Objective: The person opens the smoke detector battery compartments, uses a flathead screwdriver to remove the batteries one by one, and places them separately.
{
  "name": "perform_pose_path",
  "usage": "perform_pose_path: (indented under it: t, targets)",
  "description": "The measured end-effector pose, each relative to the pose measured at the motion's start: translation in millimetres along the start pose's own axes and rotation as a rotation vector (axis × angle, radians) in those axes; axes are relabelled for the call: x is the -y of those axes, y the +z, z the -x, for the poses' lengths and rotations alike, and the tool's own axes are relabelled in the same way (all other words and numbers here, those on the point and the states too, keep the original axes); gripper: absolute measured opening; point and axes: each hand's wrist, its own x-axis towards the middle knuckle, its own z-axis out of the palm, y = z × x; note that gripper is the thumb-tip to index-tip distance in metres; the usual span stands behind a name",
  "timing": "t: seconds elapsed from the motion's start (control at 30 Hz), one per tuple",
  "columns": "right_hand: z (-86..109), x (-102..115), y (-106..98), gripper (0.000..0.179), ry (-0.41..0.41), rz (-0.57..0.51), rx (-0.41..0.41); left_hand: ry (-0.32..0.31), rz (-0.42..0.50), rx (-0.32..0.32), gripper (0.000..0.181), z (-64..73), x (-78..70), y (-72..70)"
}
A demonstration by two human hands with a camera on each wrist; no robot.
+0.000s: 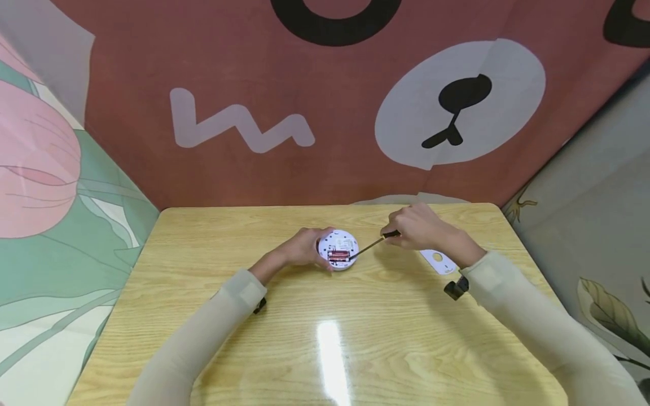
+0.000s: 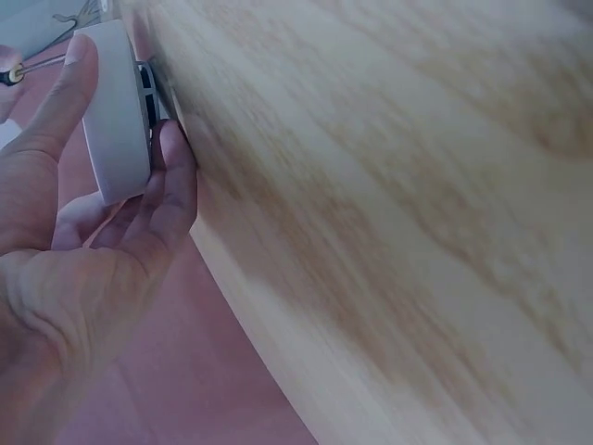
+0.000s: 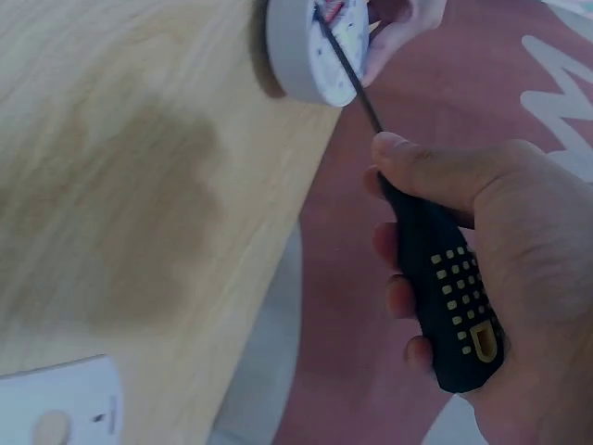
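Note:
My left hand (image 1: 303, 247) grips a round white battery-powered device (image 1: 346, 241) by its edge, thumb on one side and fingers on the other. Its open face is turned up toward the head camera, showing red batteries (image 1: 338, 256) in a slot. A screwdriver (image 3: 443, 278) with a black, yellow-dotted handle is held in my right hand (image 1: 418, 225), the thumb lying along the top of the handle. The slim shaft slants down to the left, and its tip is at the right end of the batteries. In the left wrist view the device (image 2: 116, 120) stands edge-on close to the tabletop.
A flat white plate (image 1: 443, 265) with a round hole lies on the wooden table (image 1: 386, 338), partly under my right wrist. Cloth hangings (image 1: 254, 180) enclose the table at the back and sides. Black wrist cameras (image 1: 455, 288) hang below both sleeves.

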Motion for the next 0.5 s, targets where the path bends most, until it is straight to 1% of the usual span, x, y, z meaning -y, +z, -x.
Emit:
perform_pose_path:
  t: [0.1, 0.3, 0.4, 0.5]
  targets:
    - [5.9, -2.3, 7.6, 0.023, 0.035, -0.044, -0.008, -0.003, 0.009, 0.003, 0.111, 0.4, 0.2, -0.8]
    - [18.1, -6.4, 27.3, 0.021, 0.092, -0.116, -0.067, -0.01, 0.018, 0.009, 0.111, 0.8, -0.6, -1.4]
    - [24.5, -7.7, 38.5, 0.019, 0.125, -0.161, -0.084, -0.008, 0.016, 0.008, 0.111, 1.0, -0.6, -0.9]
    - [30.3, -8.1, 49.7, 0.018, 0.13, -0.214, -0.112, -0.008, 0.021, 0.012, 0.111, 1.5, -0.8, -0.7]
